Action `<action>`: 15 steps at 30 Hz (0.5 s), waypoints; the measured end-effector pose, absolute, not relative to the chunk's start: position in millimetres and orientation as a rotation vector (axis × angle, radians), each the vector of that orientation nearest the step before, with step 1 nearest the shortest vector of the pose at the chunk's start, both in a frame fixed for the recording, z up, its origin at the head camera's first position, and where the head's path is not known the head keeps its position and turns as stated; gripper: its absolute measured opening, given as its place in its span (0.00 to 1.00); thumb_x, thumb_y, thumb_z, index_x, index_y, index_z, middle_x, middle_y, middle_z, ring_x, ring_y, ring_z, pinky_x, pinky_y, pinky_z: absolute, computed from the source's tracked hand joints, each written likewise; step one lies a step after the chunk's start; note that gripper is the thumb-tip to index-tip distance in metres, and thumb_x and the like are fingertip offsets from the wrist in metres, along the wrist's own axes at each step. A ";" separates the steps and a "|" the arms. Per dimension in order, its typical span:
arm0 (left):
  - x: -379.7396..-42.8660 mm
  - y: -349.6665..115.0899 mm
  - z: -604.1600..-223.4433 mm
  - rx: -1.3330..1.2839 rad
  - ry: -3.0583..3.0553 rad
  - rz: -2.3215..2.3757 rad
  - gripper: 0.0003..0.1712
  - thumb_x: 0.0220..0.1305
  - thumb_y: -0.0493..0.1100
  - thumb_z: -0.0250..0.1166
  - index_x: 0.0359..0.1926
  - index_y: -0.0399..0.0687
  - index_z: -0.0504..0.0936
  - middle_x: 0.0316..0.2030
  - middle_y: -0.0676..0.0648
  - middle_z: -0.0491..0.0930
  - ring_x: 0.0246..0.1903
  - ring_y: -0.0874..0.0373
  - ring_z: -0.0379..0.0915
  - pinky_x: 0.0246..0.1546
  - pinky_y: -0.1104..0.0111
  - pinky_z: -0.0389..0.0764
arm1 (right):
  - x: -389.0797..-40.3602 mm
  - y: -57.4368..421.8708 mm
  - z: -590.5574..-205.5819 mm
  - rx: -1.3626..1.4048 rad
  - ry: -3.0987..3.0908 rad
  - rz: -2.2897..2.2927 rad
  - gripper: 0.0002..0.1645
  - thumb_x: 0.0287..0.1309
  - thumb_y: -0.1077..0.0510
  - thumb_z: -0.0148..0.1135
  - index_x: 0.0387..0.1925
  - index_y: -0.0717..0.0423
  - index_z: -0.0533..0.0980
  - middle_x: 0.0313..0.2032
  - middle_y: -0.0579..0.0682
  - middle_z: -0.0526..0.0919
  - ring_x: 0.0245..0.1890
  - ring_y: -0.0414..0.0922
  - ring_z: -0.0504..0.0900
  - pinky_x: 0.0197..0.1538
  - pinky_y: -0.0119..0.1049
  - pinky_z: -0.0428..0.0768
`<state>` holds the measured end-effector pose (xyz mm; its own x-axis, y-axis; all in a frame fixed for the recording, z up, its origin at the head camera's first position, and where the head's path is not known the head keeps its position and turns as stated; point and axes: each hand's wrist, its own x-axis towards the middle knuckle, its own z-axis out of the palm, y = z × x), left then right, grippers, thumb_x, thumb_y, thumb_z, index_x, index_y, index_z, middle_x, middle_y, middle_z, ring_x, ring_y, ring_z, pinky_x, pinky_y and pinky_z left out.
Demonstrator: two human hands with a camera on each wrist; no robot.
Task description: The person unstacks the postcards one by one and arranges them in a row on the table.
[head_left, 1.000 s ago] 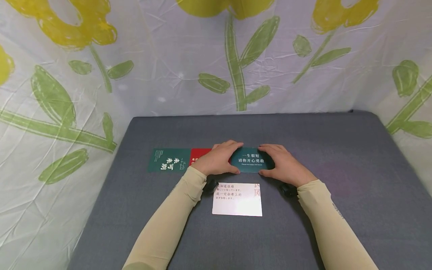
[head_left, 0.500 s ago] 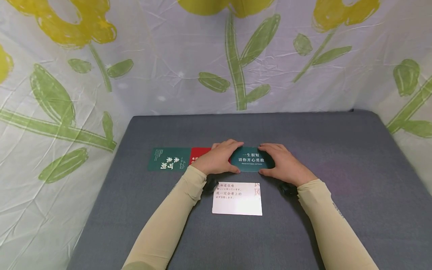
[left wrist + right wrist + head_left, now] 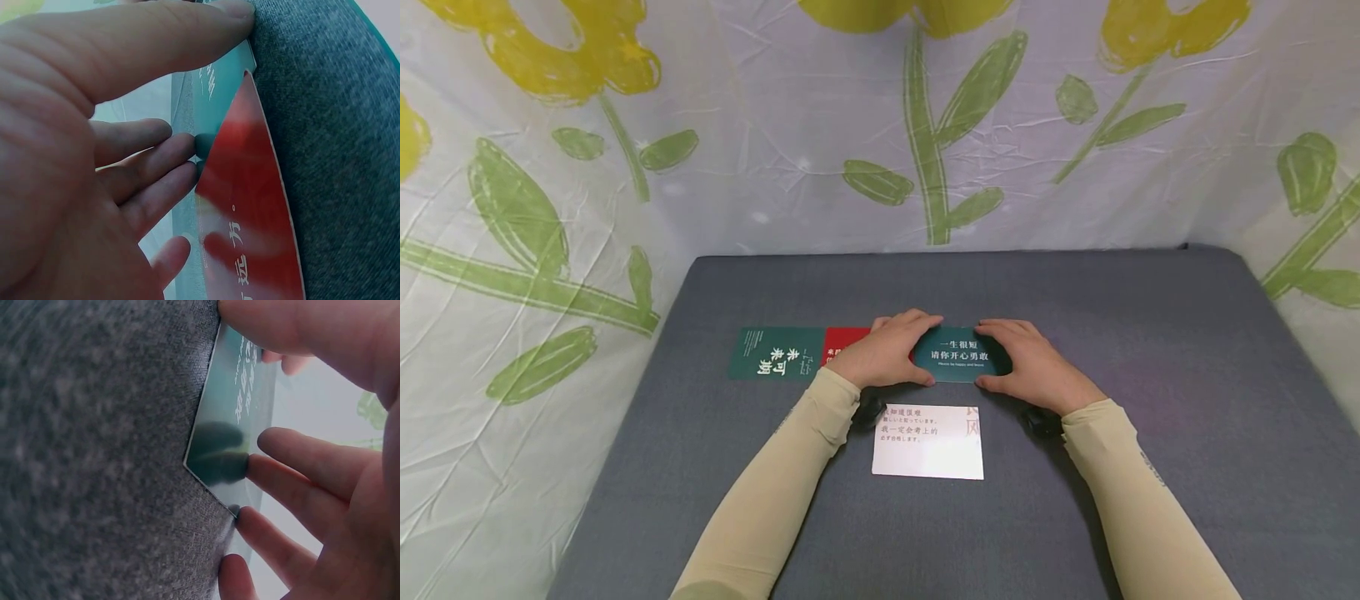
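A teal postcard [image 3: 958, 354] with white lettering lies flat on the grey cloth between both hands. My left hand [image 3: 887, 350] holds its left end, thumb at the near edge and fingers at the far edge. My right hand [image 3: 1036, 362] holds the right end the same way, and the right wrist view shows fingertips right at the card's edges [image 3: 219, 400]. Directly left of it lies a red postcard [image 3: 844, 340], mostly hidden under the left hand in the head view. In the left wrist view the red postcard's end [image 3: 244, 181] meets the teal one.
A dark green postcard [image 3: 778, 354] with white lettering adjoins the red one on the left, forming a row. Nearer the body lies a white postcard [image 3: 927, 454] with reddish text. The grey-covered table [image 3: 1150, 333] ends at a floral curtain [image 3: 775, 125].
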<state>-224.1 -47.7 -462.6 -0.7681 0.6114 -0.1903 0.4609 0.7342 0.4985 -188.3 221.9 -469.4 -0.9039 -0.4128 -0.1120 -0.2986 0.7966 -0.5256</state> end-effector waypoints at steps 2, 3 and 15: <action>-224.6 -47.4 -462.0 0.832 2.595 0.614 0.56 0.61 0.56 0.80 0.84 0.51 0.62 0.77 0.47 0.68 0.76 0.52 0.64 0.80 0.49 0.60 | -189.1 222.4 -469.2 -0.556 2.765 -0.758 0.50 0.63 0.47 0.77 0.80 0.58 0.67 0.80 0.61 0.68 0.80 0.63 0.61 0.78 0.67 0.66; -224.8 -47.2 -461.7 0.834 2.595 0.615 0.56 0.61 0.56 0.80 0.84 0.51 0.62 0.77 0.47 0.69 0.76 0.52 0.64 0.80 0.49 0.60 | -189.5 222.6 -469.0 -0.556 2.766 -0.760 0.50 0.63 0.47 0.77 0.80 0.58 0.67 0.80 0.61 0.68 0.80 0.63 0.61 0.78 0.67 0.66; -220.7 -44.6 -462.9 0.844 2.622 0.565 0.56 0.62 0.57 0.79 0.85 0.50 0.61 0.78 0.46 0.67 0.77 0.50 0.63 0.80 0.48 0.58 | -187.1 224.0 -470.0 -0.556 2.761 -0.761 0.51 0.62 0.47 0.78 0.80 0.58 0.66 0.80 0.60 0.67 0.79 0.63 0.62 0.78 0.66 0.68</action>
<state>-220.7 -44.6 -462.9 -0.7706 0.6100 -0.1846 0.4800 0.7461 0.4616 -187.1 224.0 -470.0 -0.9032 -0.4143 -0.1123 -0.2983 0.7940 -0.5297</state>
